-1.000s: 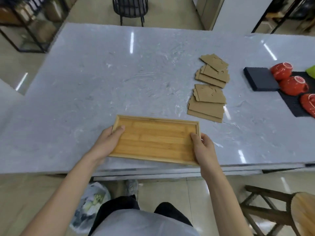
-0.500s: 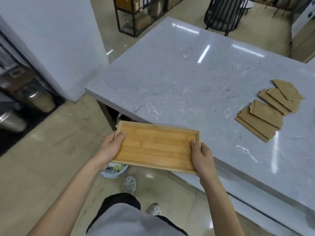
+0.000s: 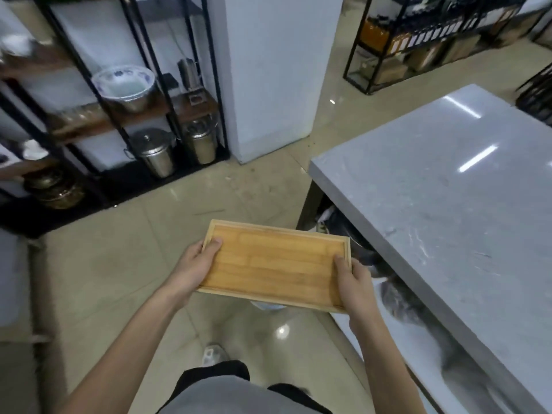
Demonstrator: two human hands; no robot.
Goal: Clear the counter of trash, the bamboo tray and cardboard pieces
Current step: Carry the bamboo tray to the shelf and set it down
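I have both forearms stretched out in front of me, bent in slightly toward each other, with the bamboo tray [image 3: 276, 264] carried between them. My left hand [image 3: 194, 268] clamps the tray's left short end, thumb lying on the inner floor near the far left corner and the other fingers wrapped underneath out of sight. My right hand [image 3: 354, 280] grips the right short end the same way, thumb pressed on top just inside the rim, fingers curled below. The tray sits roughly level, tipped a touch so its far edge is higher in view, and nothing lies in it.

The tray hangs in the air over the tiled floor [image 3: 125, 264], off the grey counter [image 3: 448, 204], which runs along my right side; the tray's right end is near the counter's corner but apart from it. The stretch of counter top that I can see is bare.

Ahead on my left stands a black metal shelf rack [image 3: 119, 115]. A blue-and-white bowl [image 3: 124, 85] rests on its wooden middle shelf, apparently seated in a metal pot. On the bottom level stand two lidded steel canisters [image 3: 155, 153] side by side. What they hold I cannot tell. A white pillar [image 3: 274, 70] rises just right of the rack.
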